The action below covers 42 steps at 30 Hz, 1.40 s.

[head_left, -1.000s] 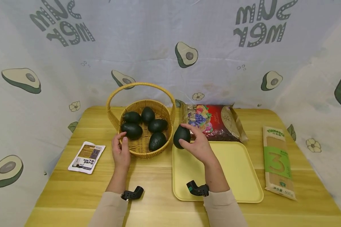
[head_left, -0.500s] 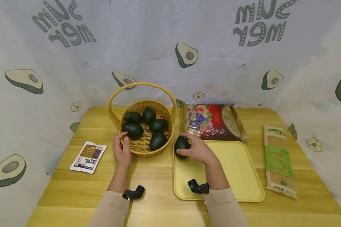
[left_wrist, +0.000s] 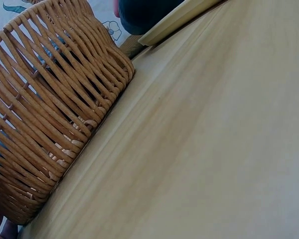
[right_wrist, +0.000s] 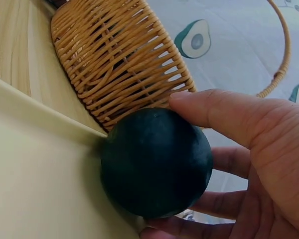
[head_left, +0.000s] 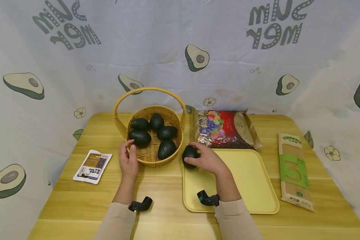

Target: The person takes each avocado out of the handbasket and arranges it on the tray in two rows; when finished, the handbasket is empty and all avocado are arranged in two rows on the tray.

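Observation:
In the head view, a dark green avocado (head_left: 190, 156) sits at the upper-left corner of the yellow tray (head_left: 243, 186). My right hand (head_left: 208, 159) grips it from the right, thumb on the near side and fingers round the far side. The right wrist view shows that avocado (right_wrist: 157, 162) low against the tray's raised edge, close to the basket. My left hand (head_left: 128, 162) holds the wicker basket (head_left: 150, 163) at its front-left rim, fingers along the outside. Several avocados (head_left: 139, 138) lie inside the basket.
A red and gold candy bag (head_left: 228, 130) lies behind the tray. To its right is a pack of noodles (head_left: 294, 170) with a green label. A white pouch (head_left: 92, 166) lies left of the basket. The basket's tall handle (head_left: 150, 88) arches above it.
My right hand has brought the avocado down and toward me, from above the tray's far-left corner onto that corner. The left hand stays at the basket.

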Tool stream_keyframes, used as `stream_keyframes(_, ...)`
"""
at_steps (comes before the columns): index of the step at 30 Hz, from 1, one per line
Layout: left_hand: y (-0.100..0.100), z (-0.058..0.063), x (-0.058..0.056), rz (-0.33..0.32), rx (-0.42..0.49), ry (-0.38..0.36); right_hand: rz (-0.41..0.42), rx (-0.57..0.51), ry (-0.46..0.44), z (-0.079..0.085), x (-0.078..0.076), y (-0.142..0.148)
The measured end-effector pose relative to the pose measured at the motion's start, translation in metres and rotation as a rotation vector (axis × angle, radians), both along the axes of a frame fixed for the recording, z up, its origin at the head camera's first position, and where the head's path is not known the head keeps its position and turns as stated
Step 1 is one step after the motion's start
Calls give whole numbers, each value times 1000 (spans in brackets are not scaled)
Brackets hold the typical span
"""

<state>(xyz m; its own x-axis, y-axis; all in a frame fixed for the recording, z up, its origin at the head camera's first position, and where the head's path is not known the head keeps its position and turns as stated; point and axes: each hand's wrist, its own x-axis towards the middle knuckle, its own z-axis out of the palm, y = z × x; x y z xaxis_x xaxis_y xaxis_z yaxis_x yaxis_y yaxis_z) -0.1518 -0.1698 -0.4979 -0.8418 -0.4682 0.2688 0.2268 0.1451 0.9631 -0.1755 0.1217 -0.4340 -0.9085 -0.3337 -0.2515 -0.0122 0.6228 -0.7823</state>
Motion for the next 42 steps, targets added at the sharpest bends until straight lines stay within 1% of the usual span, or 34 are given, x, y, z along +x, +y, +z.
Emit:
stream_keyframes(2,0,0,0,1,8,1,8,5,-3,1,0,1)
stream_keyframes(8,0,0,1,-6,32,-3,-4,-12,-15,7,1,4)
stream_keyframes(13,1,1,2,-9,46,-8,-6,-14,-19,6,1,5)
stream_keyframes(19,1,-1,1,-9,38,-11,-15,2,-13,6,2,5)
stream_keyframes(22,2,-2,1,-13,34,1,-18,29,43,10,4,4)
stream_keyframes(25,3,-1,2,-14,30,8,-32,13,126,18,7,2)
stream_keyframes(28,2,0,1,-9,20,7,-45,-81,195,27,10,-5)
stream_keyframes(30,2,-1,1,-4,21,4,-39,-147,230,33,12,-11)
stream_keyframes(33,2,-1,1,-6,20,0,9,-204,293,38,10,-23)
stream_keyframes(37,2,1,2,-11,11,-8,120,-198,359,42,-1,-39)
stream_keyframes(39,1,2,2,-6,8,-7,196,-155,377,45,-10,-46)
stream_keyframes(42,1,4,2,-1,11,-4,322,-32,377,49,-24,-57)
